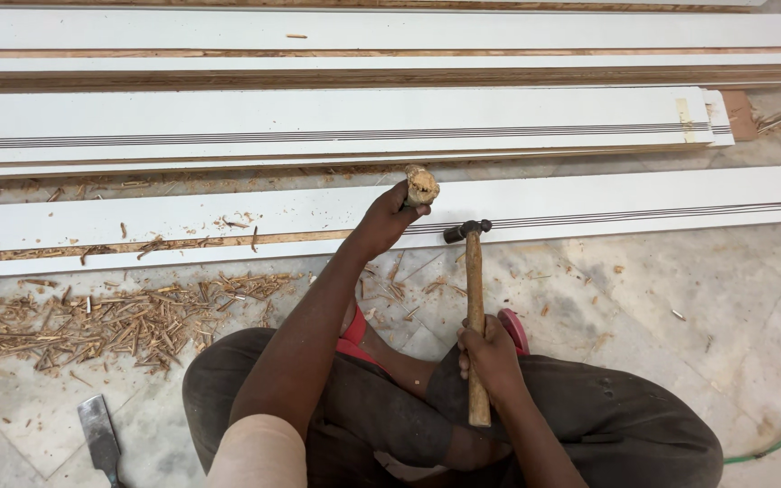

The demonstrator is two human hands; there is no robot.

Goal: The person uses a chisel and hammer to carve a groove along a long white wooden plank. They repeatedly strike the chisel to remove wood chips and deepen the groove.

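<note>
Right hand [490,354] grips hammer [475,307]; left hand [389,221] clasps chisel [419,187] beside it.

spare chisel [99,436], wood chips [128,316], green cable [775,443]

A chisel with a frayed wooden handle [421,185] is gripped upright by the left hand [381,221] against the white grooved board [589,203]. A wooden-handled hammer [474,307] is held by the right hand [490,352], its head just beside the chisel. Wood chips [110,321] are scattered on the stone floor [698,298], and a second chisel [99,438] is seen lying near the left knee.
</note>
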